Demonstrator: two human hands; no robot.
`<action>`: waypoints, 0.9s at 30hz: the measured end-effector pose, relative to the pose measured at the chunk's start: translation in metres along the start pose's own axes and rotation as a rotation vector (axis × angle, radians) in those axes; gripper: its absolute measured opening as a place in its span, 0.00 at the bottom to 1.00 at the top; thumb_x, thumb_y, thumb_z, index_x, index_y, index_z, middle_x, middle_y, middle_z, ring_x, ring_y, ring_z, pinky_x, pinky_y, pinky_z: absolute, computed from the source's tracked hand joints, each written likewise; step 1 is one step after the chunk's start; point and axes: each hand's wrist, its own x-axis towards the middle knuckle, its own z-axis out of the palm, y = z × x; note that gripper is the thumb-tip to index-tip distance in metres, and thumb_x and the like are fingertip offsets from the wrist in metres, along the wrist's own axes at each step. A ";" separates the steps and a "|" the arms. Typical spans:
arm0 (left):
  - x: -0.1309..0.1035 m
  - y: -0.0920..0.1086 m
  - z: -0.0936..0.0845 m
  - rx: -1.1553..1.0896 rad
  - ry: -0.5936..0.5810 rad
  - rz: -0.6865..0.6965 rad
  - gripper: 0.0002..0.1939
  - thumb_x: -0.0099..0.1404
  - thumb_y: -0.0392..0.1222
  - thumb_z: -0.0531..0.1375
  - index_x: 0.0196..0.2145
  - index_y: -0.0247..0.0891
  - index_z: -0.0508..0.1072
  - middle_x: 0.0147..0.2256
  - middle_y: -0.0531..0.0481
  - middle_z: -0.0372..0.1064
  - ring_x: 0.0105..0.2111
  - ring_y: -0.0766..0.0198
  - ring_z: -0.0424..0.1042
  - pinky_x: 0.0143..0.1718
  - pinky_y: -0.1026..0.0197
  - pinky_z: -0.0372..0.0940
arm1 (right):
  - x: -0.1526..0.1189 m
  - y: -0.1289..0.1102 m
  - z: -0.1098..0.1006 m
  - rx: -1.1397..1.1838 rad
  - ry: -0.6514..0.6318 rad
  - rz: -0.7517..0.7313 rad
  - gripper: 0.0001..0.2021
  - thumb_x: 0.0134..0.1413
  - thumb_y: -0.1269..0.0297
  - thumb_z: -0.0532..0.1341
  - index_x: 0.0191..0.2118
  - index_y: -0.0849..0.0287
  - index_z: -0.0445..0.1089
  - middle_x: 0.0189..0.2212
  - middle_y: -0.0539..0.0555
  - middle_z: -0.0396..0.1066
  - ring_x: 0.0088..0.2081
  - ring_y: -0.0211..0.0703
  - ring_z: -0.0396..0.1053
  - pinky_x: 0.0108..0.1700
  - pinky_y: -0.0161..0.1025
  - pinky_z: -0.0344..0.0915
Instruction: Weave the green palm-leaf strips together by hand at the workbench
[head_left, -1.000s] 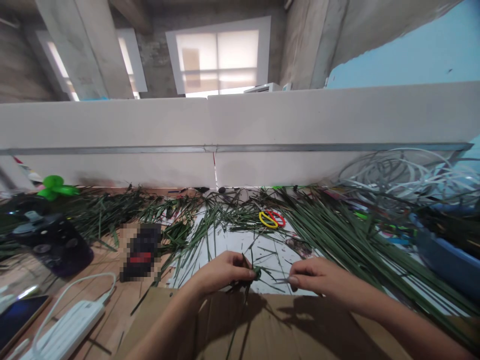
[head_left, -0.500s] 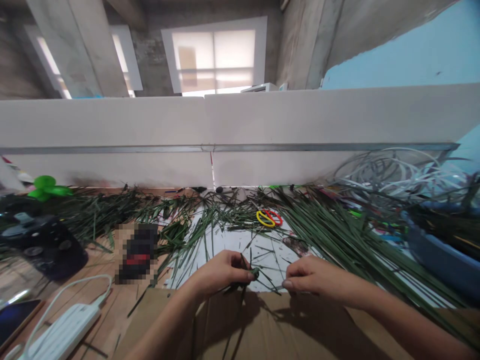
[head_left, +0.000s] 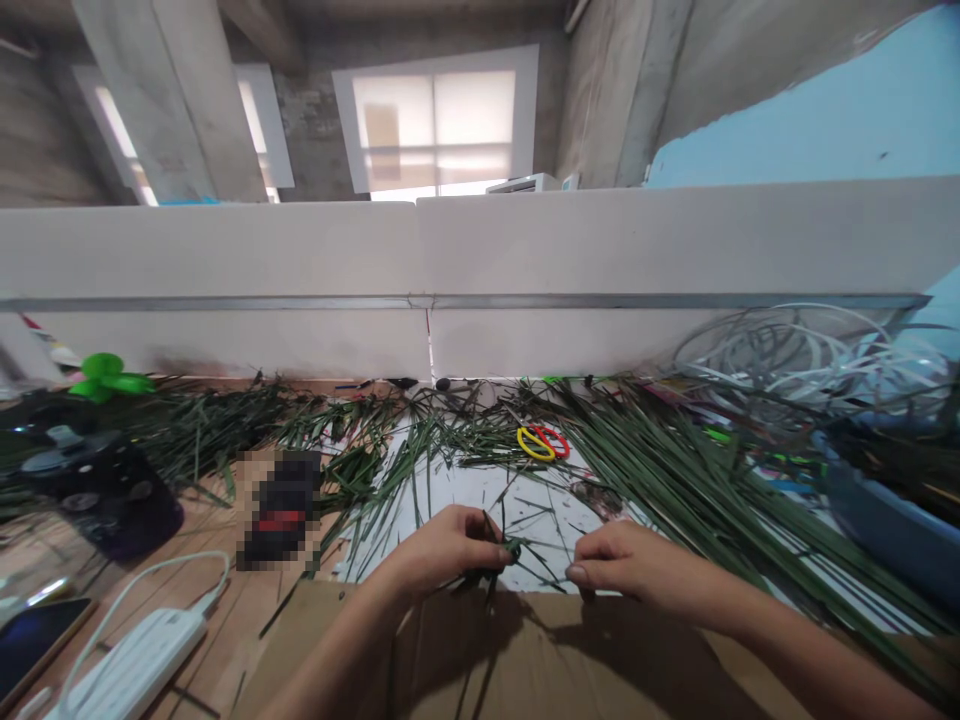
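Observation:
My left hand (head_left: 469, 545) pinches a small knotted piece of green leaf strips (head_left: 512, 551) between thumb and fingers. Loose strip ends stick out from it upward, to the right and down over the cardboard (head_left: 600, 660). To its right, my right hand (head_left: 611, 560) is closed, thumb pressed against the curled fingers. Thin strips reach close to those fingertips, but whether one is pinched there is too small to make out. Scissors (head_left: 544, 443) with yellow and red handles lie beyond both hands, among cut leaf pieces.
Long green leaves (head_left: 675, 480) spread along the right, beside a blue basin (head_left: 885, 530). White coiled strips (head_left: 810, 350) lie behind it. On the left are a dark container (head_left: 105, 500), a white power strip (head_left: 135, 665) and a phone (head_left: 37, 640). A white partition (head_left: 600, 245) stands behind.
The whole view has shifted slightly down and to the right. Both hands keep nearly the same pose, the left still pinching the knotted leaf piece.

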 end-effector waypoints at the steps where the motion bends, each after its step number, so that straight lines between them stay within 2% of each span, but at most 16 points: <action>1: 0.000 0.000 0.000 -0.001 0.006 -0.003 0.13 0.47 0.45 0.67 0.28 0.35 0.73 0.22 0.57 0.66 0.23 0.68 0.60 0.28 0.63 0.53 | 0.000 0.001 0.000 0.007 -0.001 0.004 0.17 0.55 0.53 0.60 0.26 0.62 0.76 0.18 0.46 0.59 0.23 0.35 0.54 0.25 0.33 0.48; 10: 0.002 -0.001 0.000 0.000 0.036 0.027 0.12 0.46 0.45 0.66 0.27 0.35 0.72 0.22 0.57 0.64 0.23 0.68 0.58 0.28 0.62 0.51 | -0.001 -0.001 0.003 0.019 0.033 0.008 0.18 0.54 0.53 0.60 0.27 0.63 0.77 0.18 0.46 0.60 0.23 0.36 0.54 0.25 0.33 0.47; 16: 0.002 -0.001 -0.001 -0.003 0.033 -0.005 0.14 0.46 0.46 0.66 0.29 0.36 0.72 0.23 0.56 0.64 0.23 0.68 0.59 0.26 0.63 0.50 | 0.000 0.002 0.003 0.025 0.053 -0.005 0.20 0.54 0.50 0.59 0.27 0.62 0.78 0.18 0.46 0.60 0.24 0.37 0.56 0.27 0.34 0.48; 21: 0.000 0.000 0.000 -0.106 0.097 0.013 0.14 0.48 0.46 0.66 0.29 0.37 0.69 0.22 0.58 0.61 0.21 0.70 0.56 0.25 0.64 0.49 | 0.001 0.003 0.005 0.041 0.115 -0.039 0.23 0.54 0.46 0.57 0.26 0.62 0.76 0.19 0.47 0.59 0.25 0.39 0.56 0.29 0.35 0.49; 27: 0.002 0.000 0.001 -0.226 0.151 0.063 0.16 0.48 0.46 0.67 0.31 0.36 0.68 0.25 0.56 0.66 0.22 0.70 0.59 0.25 0.64 0.53 | -0.005 -0.010 0.014 0.121 0.110 -0.001 0.23 0.54 0.46 0.57 0.28 0.62 0.76 0.19 0.47 0.59 0.24 0.39 0.55 0.28 0.36 0.49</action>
